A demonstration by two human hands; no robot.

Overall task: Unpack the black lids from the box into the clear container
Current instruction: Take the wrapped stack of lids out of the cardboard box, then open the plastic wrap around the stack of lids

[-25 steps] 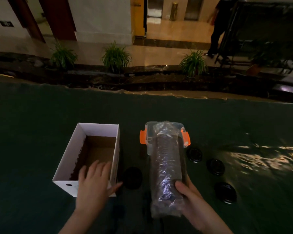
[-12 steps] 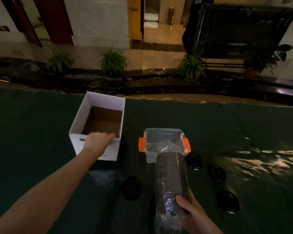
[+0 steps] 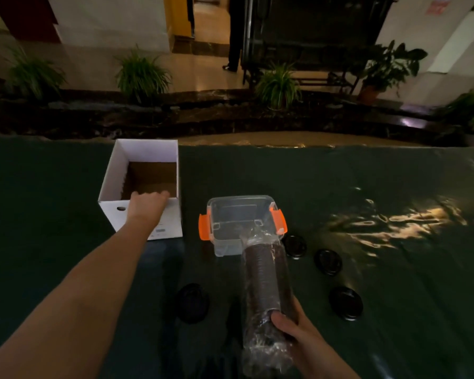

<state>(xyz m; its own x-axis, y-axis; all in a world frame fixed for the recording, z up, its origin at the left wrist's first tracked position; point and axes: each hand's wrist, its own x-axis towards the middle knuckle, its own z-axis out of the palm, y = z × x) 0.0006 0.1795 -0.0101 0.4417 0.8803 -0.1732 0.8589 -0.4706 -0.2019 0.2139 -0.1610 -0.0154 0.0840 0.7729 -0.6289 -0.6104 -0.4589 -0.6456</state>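
right now the left hand [image 3: 147, 204] reaches out to the white box [image 3: 145, 187] at the far left of the dark green table cover [image 3: 52, 214], fingers hooked over the near wall of the box and dipping inside; the fingertips are hidden by the wall, so how tightly they curl cannot be told. the box stands open at the top, with brown cardboard inside and no lids to be seen in the part that shows

to the right of the box sits the clear container [image 3: 238, 222], open, with an orange clip on its left side and another on its right. the right hand [image 3: 293, 332], low and near in the view, grips the near end of a long sleeve of black lids [image 3: 266, 280] wrapped in clear plastic, thumb curled over the top and the other fingers wrapped round the right side. the sleeve lies pointing away, its far end resting over the near rim of the container at the right corner, with crumpled wrap bunched up there

loose black lids lie flat on the cover: one [image 3: 192, 302] near, between the two arms, and three to the right of the sleeve, one [image 3: 294, 246] just beside the container, one [image 3: 328, 261] a little further right, one [image 3: 346, 303] nearer

beyond the far edge of the table are potted plants [image 3: 141, 75] along a dark ledge, a pale tiled floor, and a person's dark trouser leg [image 3: 234, 47] beside a black frame
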